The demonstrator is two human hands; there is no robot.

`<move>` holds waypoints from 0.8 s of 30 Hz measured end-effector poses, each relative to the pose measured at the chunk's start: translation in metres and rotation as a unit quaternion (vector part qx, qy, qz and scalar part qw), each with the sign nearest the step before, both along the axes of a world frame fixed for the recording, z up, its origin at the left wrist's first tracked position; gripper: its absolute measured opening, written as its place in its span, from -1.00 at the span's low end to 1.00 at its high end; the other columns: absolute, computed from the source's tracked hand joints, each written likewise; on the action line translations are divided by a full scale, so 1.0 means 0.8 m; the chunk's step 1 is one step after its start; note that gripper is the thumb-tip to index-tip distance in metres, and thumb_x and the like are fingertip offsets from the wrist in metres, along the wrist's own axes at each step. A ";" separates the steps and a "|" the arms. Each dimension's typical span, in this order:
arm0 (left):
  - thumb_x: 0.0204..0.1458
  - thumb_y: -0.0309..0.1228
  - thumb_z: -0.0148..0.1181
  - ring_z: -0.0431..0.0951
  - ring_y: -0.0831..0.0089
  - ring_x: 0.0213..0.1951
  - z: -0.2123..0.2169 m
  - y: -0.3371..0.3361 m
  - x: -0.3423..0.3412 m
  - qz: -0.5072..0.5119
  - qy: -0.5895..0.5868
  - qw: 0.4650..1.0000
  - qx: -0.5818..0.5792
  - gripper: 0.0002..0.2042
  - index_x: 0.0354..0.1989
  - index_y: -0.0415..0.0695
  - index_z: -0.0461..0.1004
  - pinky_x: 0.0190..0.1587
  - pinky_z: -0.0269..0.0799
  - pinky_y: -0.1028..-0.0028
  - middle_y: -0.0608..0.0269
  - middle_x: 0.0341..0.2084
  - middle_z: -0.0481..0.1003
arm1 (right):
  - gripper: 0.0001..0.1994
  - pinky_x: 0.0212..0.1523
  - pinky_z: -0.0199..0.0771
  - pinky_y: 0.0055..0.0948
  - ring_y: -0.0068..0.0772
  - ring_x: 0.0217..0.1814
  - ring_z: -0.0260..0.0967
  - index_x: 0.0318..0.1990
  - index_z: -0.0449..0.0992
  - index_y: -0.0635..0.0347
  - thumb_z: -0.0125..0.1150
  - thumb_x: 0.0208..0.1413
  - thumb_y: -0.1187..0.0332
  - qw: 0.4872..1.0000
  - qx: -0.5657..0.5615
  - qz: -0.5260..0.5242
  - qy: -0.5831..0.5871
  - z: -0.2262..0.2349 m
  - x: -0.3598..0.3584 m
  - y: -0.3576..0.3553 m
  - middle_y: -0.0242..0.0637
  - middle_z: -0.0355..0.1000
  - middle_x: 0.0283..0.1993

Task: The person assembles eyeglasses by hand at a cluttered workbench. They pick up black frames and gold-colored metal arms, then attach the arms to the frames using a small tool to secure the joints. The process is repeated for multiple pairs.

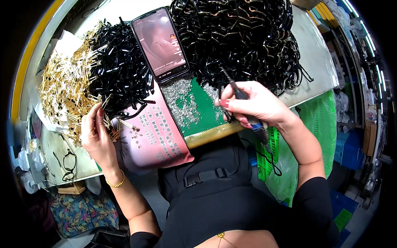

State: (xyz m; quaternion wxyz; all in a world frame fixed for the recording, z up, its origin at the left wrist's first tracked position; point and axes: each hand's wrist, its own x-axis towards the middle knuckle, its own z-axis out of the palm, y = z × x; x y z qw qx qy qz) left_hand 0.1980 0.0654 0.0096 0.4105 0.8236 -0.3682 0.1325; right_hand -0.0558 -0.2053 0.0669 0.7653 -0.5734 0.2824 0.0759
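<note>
In my right hand (258, 103) is a slim powered screwdriver (240, 91) with a cord, its tip pointing up and left. Below those fingers hangs a short black piece (226, 113), perhaps an eyeglass part; whether I grip it is unclear. At the edge of a heap of thin gold-coloured metal strips (62, 89), my left hand (99, 134) has thumb and forefinger pinched together. What they hold, if anything, blends into the heap. Beyond that hand lies a pile of glossy black eyeglass parts (120, 62), with one curved black piece (136, 109) at its near edge.
A lit phone (160, 43) leans between the black pile and a big mound of black eyeglass frames (244, 37). Tiny silvery parts (184, 111) cover part of a green mat (200, 101) beside a pink printed sheet (163, 132). Glasses (69, 163) lie left; a green crate (266, 159) stands below right.
</note>
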 end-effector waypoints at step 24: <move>0.42 -0.42 -0.07 0.30 0.65 -0.37 -0.008 -0.032 -0.147 -0.085 0.304 0.940 -0.131 -0.85 -0.05 -0.21 0.41 -0.29 0.27 0.62 0.37 -0.28 0.39 | -0.73 -0.37 0.47 -0.56 -0.66 -0.33 0.43 -0.01 0.48 0.25 0.28 0.27 0.29 0.992 -0.032 0.068 -0.103 -0.018 0.044 0.095 -0.39 0.49 -0.27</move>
